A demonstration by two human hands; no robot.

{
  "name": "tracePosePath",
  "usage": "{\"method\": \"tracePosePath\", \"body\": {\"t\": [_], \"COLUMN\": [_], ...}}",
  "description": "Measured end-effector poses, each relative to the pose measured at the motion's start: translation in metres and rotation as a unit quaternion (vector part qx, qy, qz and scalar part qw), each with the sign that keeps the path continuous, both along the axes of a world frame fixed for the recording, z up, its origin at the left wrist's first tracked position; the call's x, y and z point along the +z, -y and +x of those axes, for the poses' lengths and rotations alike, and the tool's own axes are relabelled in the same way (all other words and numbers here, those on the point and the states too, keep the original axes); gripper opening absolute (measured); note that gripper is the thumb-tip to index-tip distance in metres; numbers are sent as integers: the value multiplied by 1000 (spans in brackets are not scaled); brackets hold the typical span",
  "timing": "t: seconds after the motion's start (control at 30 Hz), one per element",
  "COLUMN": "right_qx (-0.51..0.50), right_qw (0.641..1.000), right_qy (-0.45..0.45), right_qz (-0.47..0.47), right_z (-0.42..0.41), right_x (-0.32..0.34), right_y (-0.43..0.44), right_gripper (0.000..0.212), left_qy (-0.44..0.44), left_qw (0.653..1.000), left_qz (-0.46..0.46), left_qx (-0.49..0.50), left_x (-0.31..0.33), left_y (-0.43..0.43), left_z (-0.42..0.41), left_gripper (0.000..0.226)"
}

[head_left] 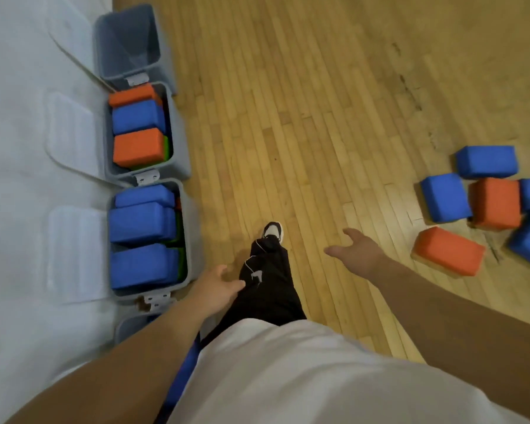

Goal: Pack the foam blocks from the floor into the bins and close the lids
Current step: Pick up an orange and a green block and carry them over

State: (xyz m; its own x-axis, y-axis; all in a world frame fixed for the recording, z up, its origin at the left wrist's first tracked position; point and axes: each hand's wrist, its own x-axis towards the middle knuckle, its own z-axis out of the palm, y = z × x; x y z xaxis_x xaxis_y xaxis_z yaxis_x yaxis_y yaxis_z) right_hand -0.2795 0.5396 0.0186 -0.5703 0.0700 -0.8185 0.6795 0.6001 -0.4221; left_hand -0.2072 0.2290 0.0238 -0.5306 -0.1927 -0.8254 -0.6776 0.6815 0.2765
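Several grey bins stand in a row along the white wall at the left. The far bin (153,68) is empty. The middle bin (178,139) holds orange and blue foam blocks, and the near bin (190,228) is full of blue ones. Their clear lids (71,136) lean open against the wall. A pile of blue and orange foam blocks lies on the floor at the right, the closest being an orange block (449,251). My left hand (218,286) hangs relaxed and holds nothing beside the near bin. My right hand (357,250) is open and spread, left of the orange block.
A fourth bin (129,327) peeks out under my left arm. My leg in black trousers and a white shoe (273,232) is stepping forward on the wooden floor (318,117) between bins and blocks.
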Motion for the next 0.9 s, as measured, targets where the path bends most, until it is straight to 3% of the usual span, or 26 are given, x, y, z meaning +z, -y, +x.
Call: {"method": "tracePosePath", "body": {"t": [0.23, 0.5, 0.73, 0.9], "right_qx": [-141, -273, -336, -312], "right_qw": [989, 957, 938, 946], "right_qy": [22, 75, 82, 82], "right_qz": [29, 64, 35, 18], "right_z": [-104, -158, -248, -336], "right_x": [19, 33, 3, 10], "right_y": [-16, -83, -183, -263], "right_gripper": [80, 76, 76, 75], "left_qy": [36, -12, -45, 7], "left_qw": [991, 943, 919, 925], "left_qz": [15, 84, 86, 56], "left_qx": [-128, -322, -381, -376], "left_x": [-8, 18, 14, 16], "left_y": [-11, -173, -296, -337], "left_z": [-210, -401, -517, -583], "left_gripper": [81, 83, 76, 78]}}
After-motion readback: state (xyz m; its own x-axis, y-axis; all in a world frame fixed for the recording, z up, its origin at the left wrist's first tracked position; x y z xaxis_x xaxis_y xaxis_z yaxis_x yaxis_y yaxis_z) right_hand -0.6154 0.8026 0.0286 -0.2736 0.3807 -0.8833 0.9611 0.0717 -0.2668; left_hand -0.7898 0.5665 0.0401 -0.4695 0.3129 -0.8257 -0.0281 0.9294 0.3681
